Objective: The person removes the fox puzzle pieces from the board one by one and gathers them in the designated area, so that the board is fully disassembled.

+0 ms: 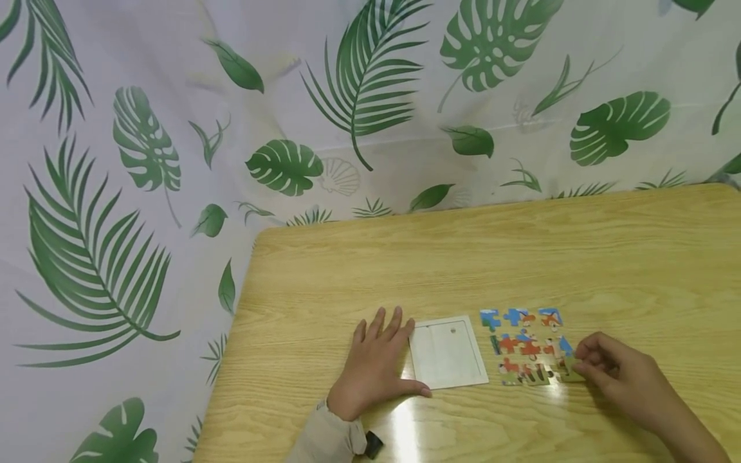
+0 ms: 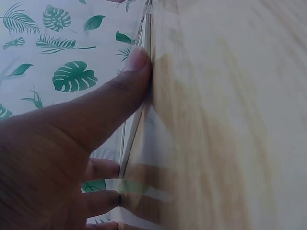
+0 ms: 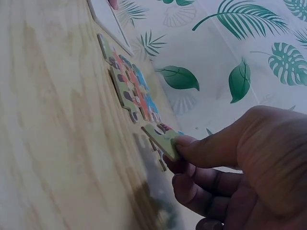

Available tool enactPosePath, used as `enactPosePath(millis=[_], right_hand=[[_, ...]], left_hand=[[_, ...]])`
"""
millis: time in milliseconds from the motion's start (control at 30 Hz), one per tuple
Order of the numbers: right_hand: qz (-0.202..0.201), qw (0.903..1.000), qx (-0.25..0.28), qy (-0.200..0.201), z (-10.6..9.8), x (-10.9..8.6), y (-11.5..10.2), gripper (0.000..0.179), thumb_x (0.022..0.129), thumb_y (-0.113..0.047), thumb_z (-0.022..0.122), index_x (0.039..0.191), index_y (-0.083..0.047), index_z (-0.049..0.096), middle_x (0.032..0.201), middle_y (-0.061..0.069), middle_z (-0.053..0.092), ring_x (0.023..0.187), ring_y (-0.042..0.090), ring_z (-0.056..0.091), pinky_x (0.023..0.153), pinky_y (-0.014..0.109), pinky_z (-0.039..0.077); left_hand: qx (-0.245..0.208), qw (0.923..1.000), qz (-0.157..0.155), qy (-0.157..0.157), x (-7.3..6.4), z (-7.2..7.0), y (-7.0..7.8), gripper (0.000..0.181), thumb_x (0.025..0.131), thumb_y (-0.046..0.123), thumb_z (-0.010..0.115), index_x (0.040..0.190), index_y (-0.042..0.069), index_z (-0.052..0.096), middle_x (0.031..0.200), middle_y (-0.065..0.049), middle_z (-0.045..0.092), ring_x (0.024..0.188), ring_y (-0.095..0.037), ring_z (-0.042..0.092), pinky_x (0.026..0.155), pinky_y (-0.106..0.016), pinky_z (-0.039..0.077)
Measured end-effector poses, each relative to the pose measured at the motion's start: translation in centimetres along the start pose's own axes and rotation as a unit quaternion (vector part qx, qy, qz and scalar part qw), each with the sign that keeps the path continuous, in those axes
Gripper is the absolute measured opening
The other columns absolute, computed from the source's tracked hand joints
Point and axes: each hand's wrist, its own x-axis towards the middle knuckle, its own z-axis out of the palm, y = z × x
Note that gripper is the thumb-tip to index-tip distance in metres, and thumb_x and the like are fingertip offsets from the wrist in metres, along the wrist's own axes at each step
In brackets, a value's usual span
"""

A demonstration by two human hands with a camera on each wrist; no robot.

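Note:
My left hand lies spread with straight fingers along the left side of a square, pale puzzle tray. Its thumb touches the tray's near edge in the left wrist view. To the right of the tray, several colourful jigsaw pieces lie in loose rows, some with small gaps between them. My right hand pinches a mostly green jigsaw piece between thumb and fingers at the near right corner of the group. That piece is tilted above the table in the right wrist view.
The wooden table has its left edge beyond my left hand. A white curtain with green leaves hangs behind and to the left. A small black object is at my left sleeve.

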Motion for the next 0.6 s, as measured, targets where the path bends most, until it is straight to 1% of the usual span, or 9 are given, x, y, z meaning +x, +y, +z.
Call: enactPosePath(millis=[133,200,267,333,467,600], right_hand=[[-0.016,0.9998,-0.007,0.006,0.48,-0.32,0.35,0.031,0.079,0.014,0.079,0.092,-0.009,0.065,0.077,-0.014,0.06,0.07,-0.002,0.054,0.061,0.011,0.045],[-0.028,0.9994,-0.015,0.014,0.69,-0.42,0.47,0.032,0.077,0.015,0.08,0.091,-0.009,0.065,0.077,-0.015,0.06,0.069,-0.003,0.053,0.061,0.01,0.044],[-0.032,0.999,-0.024,0.021,0.85,-0.5,0.5,0.032,0.076,0.015,0.08,0.091,-0.009,0.065,0.077,-0.014,0.06,0.069,-0.003,0.052,0.061,0.01,0.043],[-0.028,0.9987,-0.035,0.023,0.95,-0.58,0.46,0.03,0.077,0.014,0.081,0.091,-0.008,0.065,0.078,-0.012,0.06,0.068,-0.003,0.051,0.061,0.012,0.043],[-0.003,0.9986,-0.051,0.013,0.89,-0.82,0.23,0.027,0.079,0.013,0.08,0.091,-0.006,0.065,0.076,-0.008,0.059,0.066,-0.003,0.048,0.057,0.017,0.044],[0.0,0.9982,-0.059,0.015,0.98,-0.93,-0.09,0.024,0.081,0.013,0.079,0.09,-0.004,0.065,0.076,-0.005,0.058,0.066,-0.003,0.047,0.055,0.02,0.044]], left_hand=[[-0.001,1.0,0.003,0.0,-0.01,0.02,0.0,0.119,0.072,0.08,0.071,0.164,0.016,0.032,0.169,-0.011,0.021,0.156,-0.039,0.015,0.119,-0.067,0.019],[0.0,1.0,0.005,-0.001,-0.01,-0.01,-0.02,0.118,0.073,0.08,0.07,0.164,0.017,0.03,0.17,-0.011,0.02,0.157,-0.038,0.014,0.119,-0.066,0.019],[-0.002,1.0,0.008,0.0,-0.02,-0.03,-0.09,0.118,0.074,0.079,0.071,0.164,0.017,0.03,0.17,-0.011,0.019,0.157,-0.039,0.013,0.119,-0.066,0.019],[-0.004,0.9999,0.009,-0.001,-0.03,-0.04,-0.17,0.118,0.074,0.079,0.071,0.165,0.017,0.029,0.17,-0.011,0.019,0.157,-0.038,0.013,0.12,-0.066,0.018],[-0.016,0.9998,0.011,-0.004,-0.08,-0.09,-0.24,0.117,0.074,0.078,0.072,0.165,0.017,0.028,0.17,-0.011,0.018,0.157,-0.039,0.012,0.12,-0.066,0.017],[-0.018,0.9997,0.014,-0.008,-0.08,-0.07,-0.29,0.118,0.074,0.077,0.072,0.165,0.017,0.028,0.17,-0.012,0.017,0.157,-0.04,0.012,0.12,-0.067,0.017]])
